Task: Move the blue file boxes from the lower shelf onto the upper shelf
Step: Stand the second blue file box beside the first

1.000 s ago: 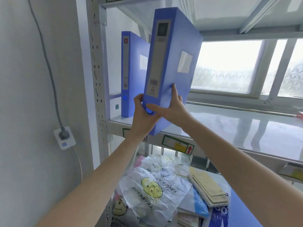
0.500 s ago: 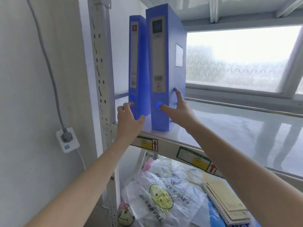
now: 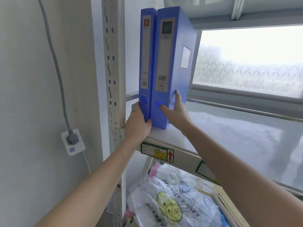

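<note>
Two blue file boxes stand upright, side by side, at the left end of the white upper shelf (image 3: pixel 229 138). The thinner left box (image 3: pixel 146 63) touches the wider right box (image 3: pixel 172 66). My left hand (image 3: pixel 138 124) wraps the bottom of the left box's spine, thumb between the two boxes. My right hand (image 3: pixel 177 112) grips the lower part of the right box, thumb on its round blue spine hole, fingers flat on its right side. The lower shelf below holds other items.
A perforated metal upright (image 3: pixel 113 79) stands just left of the boxes. A wall socket (image 3: pixel 73 141) with a grey cable is on the wall. Plastic bags (image 3: pixel 168 202) and notebooks (image 3: pixel 224 200) lie on the lower shelf. A window (image 3: pixel 249 63) is behind the shelf.
The right box went from tilted in the air to standing upright against the left box. My left hand moved onto the left box's base; my right hand stayed on the right box.
</note>
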